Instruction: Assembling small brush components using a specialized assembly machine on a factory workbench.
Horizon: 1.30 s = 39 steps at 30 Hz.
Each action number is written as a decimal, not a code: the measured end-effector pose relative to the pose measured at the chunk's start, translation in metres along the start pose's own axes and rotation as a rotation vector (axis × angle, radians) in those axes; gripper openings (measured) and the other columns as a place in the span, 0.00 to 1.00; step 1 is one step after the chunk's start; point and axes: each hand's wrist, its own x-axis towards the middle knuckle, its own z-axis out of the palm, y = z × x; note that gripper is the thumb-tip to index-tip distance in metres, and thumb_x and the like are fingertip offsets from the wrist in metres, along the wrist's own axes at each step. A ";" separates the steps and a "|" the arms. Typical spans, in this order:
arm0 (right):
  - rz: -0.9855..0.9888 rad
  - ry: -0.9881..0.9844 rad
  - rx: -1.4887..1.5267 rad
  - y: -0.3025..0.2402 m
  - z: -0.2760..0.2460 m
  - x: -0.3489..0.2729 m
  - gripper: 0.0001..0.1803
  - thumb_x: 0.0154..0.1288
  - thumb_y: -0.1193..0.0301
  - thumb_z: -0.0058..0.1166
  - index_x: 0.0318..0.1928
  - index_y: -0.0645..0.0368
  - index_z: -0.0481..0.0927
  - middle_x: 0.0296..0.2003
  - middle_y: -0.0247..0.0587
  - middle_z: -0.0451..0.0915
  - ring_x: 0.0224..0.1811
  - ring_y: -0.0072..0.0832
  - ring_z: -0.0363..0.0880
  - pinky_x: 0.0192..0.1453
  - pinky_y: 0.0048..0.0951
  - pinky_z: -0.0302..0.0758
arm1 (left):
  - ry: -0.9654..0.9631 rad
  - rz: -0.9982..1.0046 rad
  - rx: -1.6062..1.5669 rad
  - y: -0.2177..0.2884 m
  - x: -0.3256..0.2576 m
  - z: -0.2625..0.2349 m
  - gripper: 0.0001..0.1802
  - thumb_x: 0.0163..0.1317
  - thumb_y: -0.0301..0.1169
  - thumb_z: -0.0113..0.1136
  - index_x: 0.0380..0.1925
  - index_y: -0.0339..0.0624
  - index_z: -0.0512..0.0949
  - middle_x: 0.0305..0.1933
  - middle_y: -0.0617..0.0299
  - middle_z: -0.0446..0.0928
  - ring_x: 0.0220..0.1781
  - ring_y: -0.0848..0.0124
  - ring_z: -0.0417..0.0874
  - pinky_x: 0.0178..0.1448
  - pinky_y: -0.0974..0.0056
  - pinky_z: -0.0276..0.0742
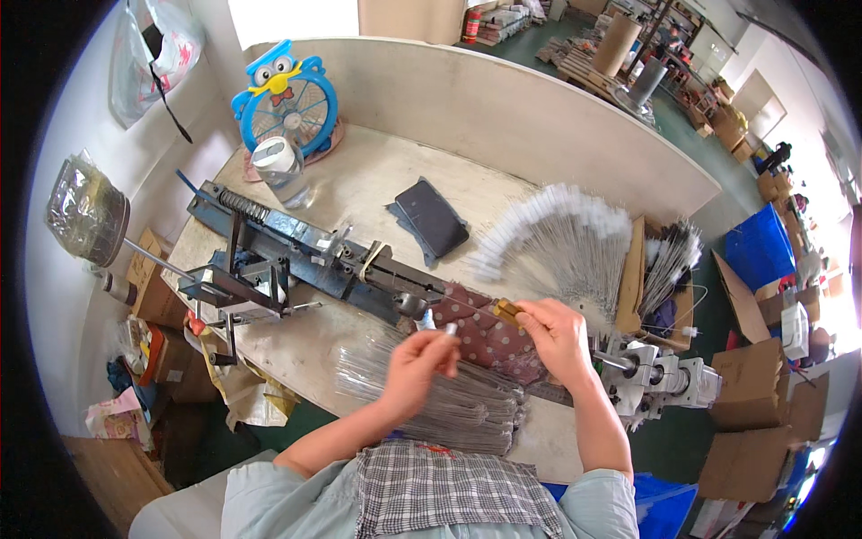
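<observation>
My right hand [558, 337] pinches a small brass-coloured block [507, 311] above a dark red polka-dot cloth [480, 332]. A thin wire runs from the block leftward to the end of a long dark metal bench machine [350, 269]. To the left, my left hand [420, 368] is closed, its fingertips near a rounded metal knob [410, 304]. Something small and silvery shows at those fingertips, too small to name. Below the hands lies a thick bundle of thin metal wires [467, 413]. Wire brushes with white tips [561, 225] fan out beyond my right hand.
A dark phone [431, 218] lies on a cloth at mid-table. Behind the machine stand a clear jar [283, 171] and a blue cartoon fan [289, 112]. A cardboard box of wires [660, 269] and a silver clamping machine [660, 377] flank the right side. A low panel [539, 117] edges the back.
</observation>
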 end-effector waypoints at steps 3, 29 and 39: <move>0.001 -0.037 0.117 0.007 -0.002 -0.004 0.10 0.59 0.73 0.58 0.41 0.62 0.82 0.28 0.41 0.80 0.32 0.31 0.77 0.37 0.28 0.72 | -0.095 0.077 -0.024 -0.014 0.021 0.031 0.10 0.68 0.32 0.52 0.39 0.36 0.76 0.31 0.65 0.76 0.28 0.80 0.73 0.34 0.74 0.70; -0.199 -0.076 -0.043 -0.011 0.031 0.030 0.10 0.59 0.66 0.56 0.34 0.59 0.83 0.27 0.42 0.78 0.34 0.40 0.75 0.37 0.37 0.72 | 0.129 0.108 -0.001 0.000 0.025 0.028 0.11 0.69 0.37 0.51 0.35 0.41 0.75 0.22 0.66 0.72 0.23 0.78 0.73 0.30 0.73 0.68; -0.222 0.034 -0.200 -0.028 0.040 0.018 0.15 0.53 0.66 0.61 0.40 0.61 0.81 0.34 0.41 0.80 0.40 0.39 0.76 0.45 0.37 0.71 | 0.104 -0.015 -0.295 0.002 0.026 0.029 0.23 0.71 0.50 0.38 0.42 0.42 0.72 0.41 0.60 0.78 0.46 0.71 0.78 0.53 0.63 0.70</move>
